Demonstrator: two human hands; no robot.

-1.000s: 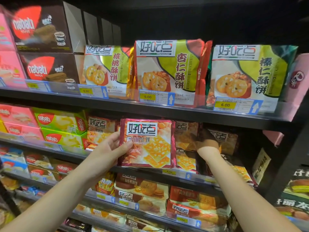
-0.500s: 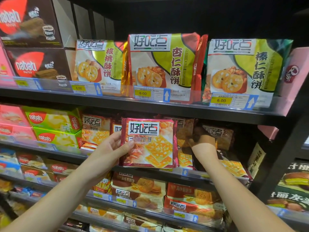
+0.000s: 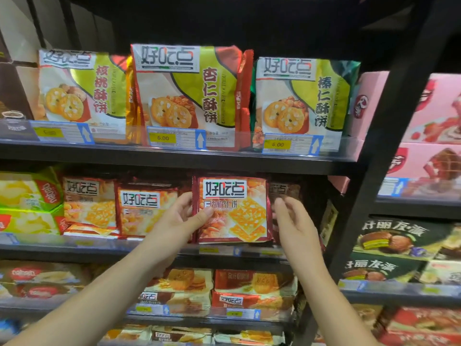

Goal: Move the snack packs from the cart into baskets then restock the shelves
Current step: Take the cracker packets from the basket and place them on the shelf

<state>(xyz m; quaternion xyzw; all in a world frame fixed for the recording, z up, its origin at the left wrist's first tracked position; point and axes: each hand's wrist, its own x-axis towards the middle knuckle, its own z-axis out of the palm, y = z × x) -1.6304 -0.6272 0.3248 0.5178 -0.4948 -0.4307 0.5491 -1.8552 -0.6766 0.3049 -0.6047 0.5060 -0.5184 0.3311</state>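
The left hand (image 3: 178, 222) pinches red pack (image 3: 239, 213) at left edge; right hand (image 3: 291, 221) grip unclear.

One wide-angle head cam looked fwd from just behind the grip of left hand (image 3: 179, 218) on snack pack (image 3: 234, 208), near the shelves (image 3: 174, 159).

Arms outstretched, left hand (image 3: 184, 219) gripping, right hand (image 3: 292, 222) loosely curled.
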